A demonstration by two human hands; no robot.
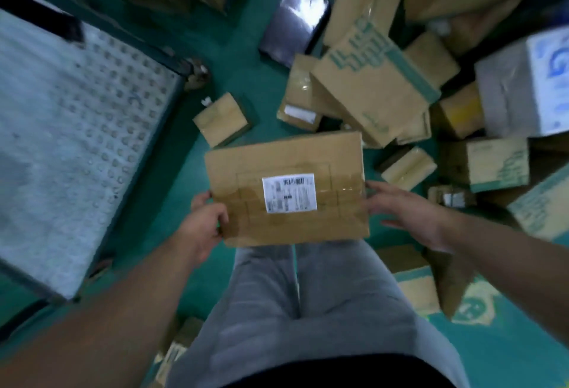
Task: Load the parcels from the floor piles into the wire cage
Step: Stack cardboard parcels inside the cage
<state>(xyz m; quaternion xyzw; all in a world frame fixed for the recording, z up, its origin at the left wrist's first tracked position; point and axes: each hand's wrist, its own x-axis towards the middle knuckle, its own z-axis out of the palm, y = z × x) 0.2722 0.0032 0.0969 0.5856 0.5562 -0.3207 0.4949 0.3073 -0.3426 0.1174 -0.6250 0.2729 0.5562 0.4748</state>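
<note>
Cardboard parcel [286,153], blurred barcode label [289,193]

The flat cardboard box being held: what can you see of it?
The flat cardboard box is brown and rectangular, with glossy tape across it and a white barcode label in the middle of its top face. It is held roughly level above the person's legs. The left hand grips its left edge, thumb on top; the right hand touches its right edge with fairly straight fingers.
</note>
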